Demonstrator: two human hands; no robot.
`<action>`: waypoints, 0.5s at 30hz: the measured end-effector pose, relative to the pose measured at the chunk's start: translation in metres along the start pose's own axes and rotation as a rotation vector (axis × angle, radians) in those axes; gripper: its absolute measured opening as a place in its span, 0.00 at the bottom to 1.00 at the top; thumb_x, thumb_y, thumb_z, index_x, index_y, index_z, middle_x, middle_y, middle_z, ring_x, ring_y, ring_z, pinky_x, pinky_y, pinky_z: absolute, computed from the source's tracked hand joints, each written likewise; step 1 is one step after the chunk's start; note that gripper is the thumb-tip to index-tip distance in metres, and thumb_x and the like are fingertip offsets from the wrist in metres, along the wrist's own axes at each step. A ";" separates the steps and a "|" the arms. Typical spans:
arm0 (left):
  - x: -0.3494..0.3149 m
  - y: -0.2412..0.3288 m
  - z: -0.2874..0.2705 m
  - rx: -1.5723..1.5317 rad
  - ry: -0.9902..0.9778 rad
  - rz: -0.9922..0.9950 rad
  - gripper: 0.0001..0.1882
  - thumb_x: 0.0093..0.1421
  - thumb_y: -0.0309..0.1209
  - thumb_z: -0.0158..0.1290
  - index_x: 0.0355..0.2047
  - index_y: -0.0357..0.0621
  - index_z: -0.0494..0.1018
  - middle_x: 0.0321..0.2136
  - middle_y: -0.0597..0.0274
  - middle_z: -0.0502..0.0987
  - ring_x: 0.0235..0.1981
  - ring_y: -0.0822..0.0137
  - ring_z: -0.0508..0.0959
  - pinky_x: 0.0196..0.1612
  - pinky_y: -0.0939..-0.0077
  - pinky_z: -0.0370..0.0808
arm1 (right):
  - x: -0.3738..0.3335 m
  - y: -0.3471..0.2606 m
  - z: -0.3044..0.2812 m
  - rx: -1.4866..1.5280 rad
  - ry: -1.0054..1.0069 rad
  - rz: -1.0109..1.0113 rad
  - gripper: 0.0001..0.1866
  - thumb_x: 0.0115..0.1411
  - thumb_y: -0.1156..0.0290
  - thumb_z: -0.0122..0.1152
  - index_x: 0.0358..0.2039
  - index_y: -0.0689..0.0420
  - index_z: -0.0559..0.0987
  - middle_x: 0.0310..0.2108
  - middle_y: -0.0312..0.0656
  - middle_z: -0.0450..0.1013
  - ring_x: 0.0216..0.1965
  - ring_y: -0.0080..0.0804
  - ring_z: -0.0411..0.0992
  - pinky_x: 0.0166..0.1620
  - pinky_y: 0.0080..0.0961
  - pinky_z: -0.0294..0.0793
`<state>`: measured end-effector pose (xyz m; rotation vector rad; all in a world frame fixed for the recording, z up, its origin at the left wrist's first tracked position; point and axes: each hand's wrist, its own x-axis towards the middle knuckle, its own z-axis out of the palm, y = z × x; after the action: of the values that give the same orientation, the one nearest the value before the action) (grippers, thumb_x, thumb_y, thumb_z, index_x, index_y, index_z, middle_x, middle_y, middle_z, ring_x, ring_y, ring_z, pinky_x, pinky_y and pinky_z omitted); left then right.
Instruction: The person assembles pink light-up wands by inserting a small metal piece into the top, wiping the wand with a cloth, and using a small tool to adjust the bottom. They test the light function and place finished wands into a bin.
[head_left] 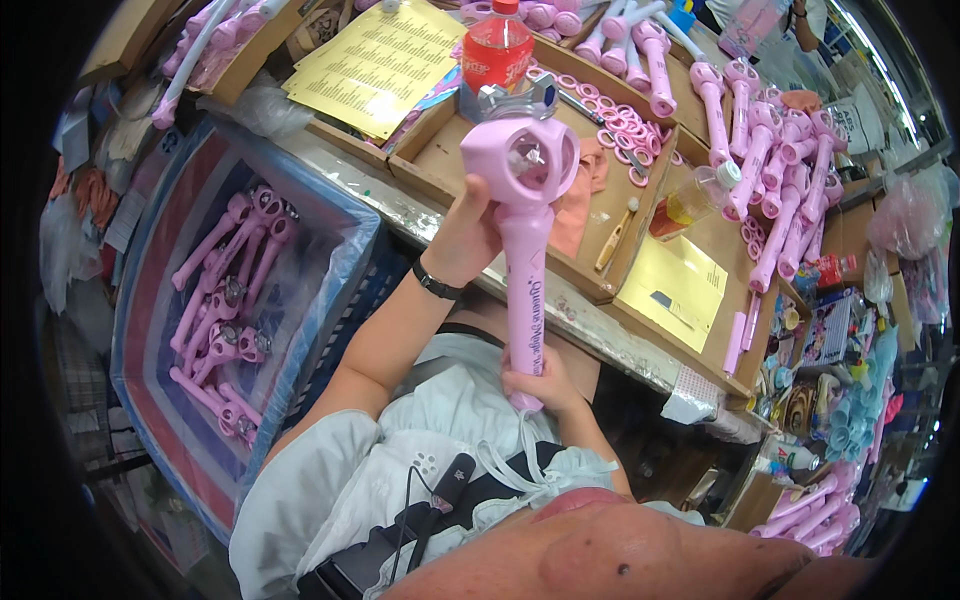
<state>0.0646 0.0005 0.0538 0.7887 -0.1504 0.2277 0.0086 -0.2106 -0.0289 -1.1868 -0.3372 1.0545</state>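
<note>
A pink plastic toy wand (524, 265) stands almost upright in front of me, its large hollow head at the top. Silvery ornament pieces (517, 100) crown the head, and something clear shows through its oval openings. My left hand (466, 238), with a black band on the wrist, is closed round the wand just below the head. Lower down, the fingers of my right hand (548, 378) wrap round the bottom end of the handle. Behind the wand, a salmon-coloured cloth (580, 215) lies in a cardboard tray (430, 150).
At left stands a bin (335, 215) lined with striped plastic, holding several finished-looking wands. Pink rings (625, 130), a wooden-handled brush (612, 240), a red-drink bottle (497, 50) and a tilted amber-liquid bottle (690, 203) are on the bench. Yellow sheets (375, 70) lie behind; wands (790, 170) are piled right.
</note>
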 end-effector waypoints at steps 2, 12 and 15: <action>0.007 0.002 -0.004 0.033 0.016 -0.060 0.45 0.53 0.65 0.43 0.58 0.41 0.56 0.50 0.57 0.69 0.49 0.60 0.72 0.51 0.65 0.69 | 0.000 -0.010 0.001 0.054 -0.004 0.023 0.19 0.49 0.74 0.65 0.41 0.62 0.69 0.28 0.38 0.71 0.24 0.24 0.72 0.30 0.21 0.72; -0.018 -0.008 -0.029 0.760 0.116 0.157 0.13 0.60 0.27 0.51 0.45 0.37 0.70 0.39 0.57 0.76 0.41 0.69 0.75 0.46 0.78 0.70 | 0.014 -0.190 -0.053 -0.294 0.453 -0.265 0.23 0.52 0.70 0.61 0.47 0.61 0.68 0.26 0.42 0.73 0.18 0.25 0.72 0.20 0.20 0.73; -0.033 -0.008 -0.032 1.061 0.059 0.238 0.08 0.57 0.24 0.51 0.37 0.35 0.74 0.33 0.56 0.77 0.37 0.65 0.77 0.42 0.77 0.71 | 0.053 -0.286 -0.111 -0.467 0.466 -0.381 0.17 0.57 0.61 0.58 0.38 0.61 0.73 0.17 0.39 0.71 0.17 0.22 0.70 0.19 0.18 0.70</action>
<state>0.0365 0.0131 0.0187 1.8192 -0.0571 0.5745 0.2544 -0.2309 0.1612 -1.6611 -0.4317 0.3528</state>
